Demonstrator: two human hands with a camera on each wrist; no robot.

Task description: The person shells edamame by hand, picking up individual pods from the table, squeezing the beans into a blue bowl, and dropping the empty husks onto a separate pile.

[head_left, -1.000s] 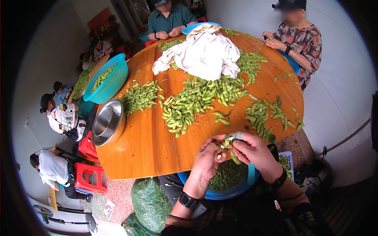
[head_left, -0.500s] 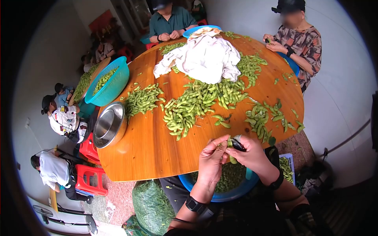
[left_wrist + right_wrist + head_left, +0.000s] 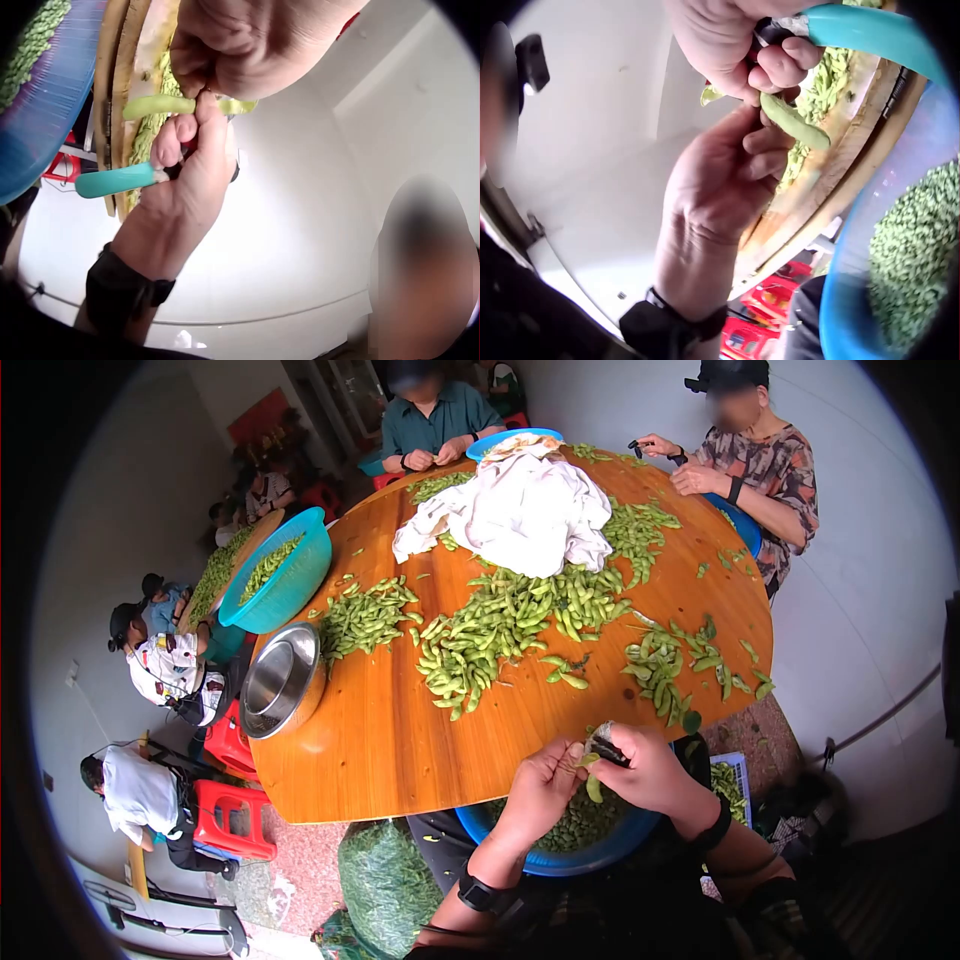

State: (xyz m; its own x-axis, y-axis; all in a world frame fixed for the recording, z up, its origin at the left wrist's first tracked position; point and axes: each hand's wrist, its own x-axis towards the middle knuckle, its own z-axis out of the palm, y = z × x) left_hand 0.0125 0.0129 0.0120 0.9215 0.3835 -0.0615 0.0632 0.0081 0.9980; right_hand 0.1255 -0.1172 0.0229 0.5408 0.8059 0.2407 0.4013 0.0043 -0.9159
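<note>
Head view: one green pod (image 3: pixel 594 790) pinched by left hand (image 3: pixel 543 788) and right hand (image 3: pixel 650 770) beside the blue basin (image 3: pixel 578 865), teal handle (image 3: pixel 874 34) gripped in the right too. Decent heap of beans (image 3: pixel 575 826) shelled already, seemingly, but loads of whole pods (image 3: pixel 480 630) left on table (image 3: pixel 360 760).

No text, label, brand, number or sign can be read, either on the wooden table (image 3: pixel 380 760) or around it.
</note>
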